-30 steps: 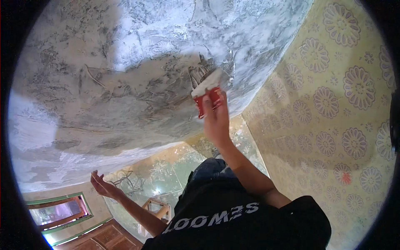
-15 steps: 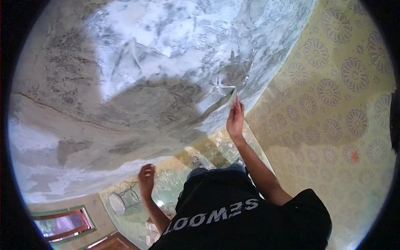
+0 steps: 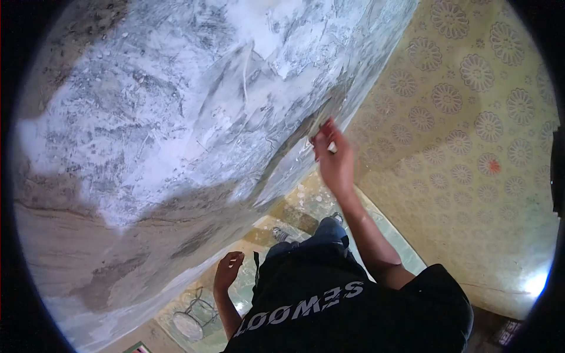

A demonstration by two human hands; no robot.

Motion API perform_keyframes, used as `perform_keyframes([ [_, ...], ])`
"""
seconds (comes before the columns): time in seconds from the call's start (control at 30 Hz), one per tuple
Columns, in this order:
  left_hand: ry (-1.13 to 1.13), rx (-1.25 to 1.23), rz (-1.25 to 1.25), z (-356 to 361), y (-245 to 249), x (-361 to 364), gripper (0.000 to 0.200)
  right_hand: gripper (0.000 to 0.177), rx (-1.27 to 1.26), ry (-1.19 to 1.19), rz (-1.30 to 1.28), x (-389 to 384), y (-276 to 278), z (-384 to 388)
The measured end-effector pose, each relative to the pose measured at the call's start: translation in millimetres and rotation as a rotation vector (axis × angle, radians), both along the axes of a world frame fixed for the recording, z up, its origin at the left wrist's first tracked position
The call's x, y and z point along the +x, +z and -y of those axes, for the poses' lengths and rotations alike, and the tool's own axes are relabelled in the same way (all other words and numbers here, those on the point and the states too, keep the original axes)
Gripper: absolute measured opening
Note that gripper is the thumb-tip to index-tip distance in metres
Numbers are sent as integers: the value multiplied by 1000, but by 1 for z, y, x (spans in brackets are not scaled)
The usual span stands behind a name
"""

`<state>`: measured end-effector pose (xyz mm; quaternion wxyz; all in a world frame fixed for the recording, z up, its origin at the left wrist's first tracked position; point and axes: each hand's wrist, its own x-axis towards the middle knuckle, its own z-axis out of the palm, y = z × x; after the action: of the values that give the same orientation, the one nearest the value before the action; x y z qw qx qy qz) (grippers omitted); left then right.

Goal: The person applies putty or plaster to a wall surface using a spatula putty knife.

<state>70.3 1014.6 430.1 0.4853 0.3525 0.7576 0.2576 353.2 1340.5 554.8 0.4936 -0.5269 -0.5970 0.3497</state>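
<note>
My right hand (image 3: 336,157) is up against the rough grey-white wall (image 3: 159,112), close to the corner. Its fingers are curled in a pinch at a thin peeling strip of wall coating (image 3: 319,125); motion smears the fingertips, and part of the strip is hidden behind them. Below and left of the hand, a dark slanting band shows on the wall beside the loose coating. My left hand (image 3: 228,272) hangs low in front of the wall, fingers loosely bent and a little apart, with nothing visible in it.
A yellow wall with flower patterns (image 3: 459,141) meets the grey wall at the right. Below is a worn green floor (image 3: 238,294) with a round-topped stool (image 3: 188,325) at lower left. My shoes (image 3: 281,234) stand near the wall's foot. A bright light (image 3: 535,283) glows at lower right.
My right hand has turned from a straight-fingered grip on the flap to a curled pinch. The view has shifted, and the lit patch covers more of the wall. My left hand remains low.
</note>
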Motion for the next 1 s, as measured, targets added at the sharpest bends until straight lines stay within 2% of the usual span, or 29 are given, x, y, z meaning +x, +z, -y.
perform_keyframes([
  [0.03,-26,4,-2,-6,-5,-2,40,54,85,43,25,-11,17,19],
  [0.07,-51,5,-3,-11,-9,-2,40,57,234,77,57,-15,7,25],
  [0.13,-83,14,-34,-28,1,8,40,54,462,76,325,-6,-32,16],
  [0.17,-103,21,-74,-36,7,14,40,54,462,80,327,1,-54,7],
  [0.23,-109,23,-79,-46,12,22,40,71,507,77,430,19,-93,-10],
  [0.27,-117,31,-88,-52,15,28,40,71,505,79,426,25,-103,-16],
  [0.33,-104,32,-101,-61,24,42,41,75,385,85,270,31,-107,-25],
  [0.4,-64,5,-121,-61,27,54,41,70,352,59,178,26,-107,-22],
  [0.47,-12,-11,-150,-59,38,71,41,62,-109,50,-132,19,-99,-13],
  [0.5,27,-13,-159,-60,42,81,41,58,-66,117,-355,15,-115,-18],
  [0.53,56,13,-115,-56,41,88,40,58,-74,125,-368,13,-92,-18],
  [0.6,87,22,-122,-48,37,104,39,59,-435,265,-752,19,-44,-19],
  [0.67,114,0,-117,-41,32,121,39,60,-452,296,-735,23,-21,-15],
  [0.73,140,-4,-107,-40,25,137,38,57,-99,259,-319,18,5,1],
  [0.8,151,18,-99,-38,18,150,37,62,192,327,-236,18,9,13],
  [0.83,160,19,-101,-41,18,155,37,74,308,392,62,23,-15,10],
  [0.87,160,23,-108,-45,18,159,37,74,310,400,58,30,-38,4],
  [0.93,169,21,-120,-51,20,166,37,77,475,393,412,44,-72,-10],
  [1.0,154,50,-134,-55,24,170,36,76,517,374,431,48,-115,-26],
])
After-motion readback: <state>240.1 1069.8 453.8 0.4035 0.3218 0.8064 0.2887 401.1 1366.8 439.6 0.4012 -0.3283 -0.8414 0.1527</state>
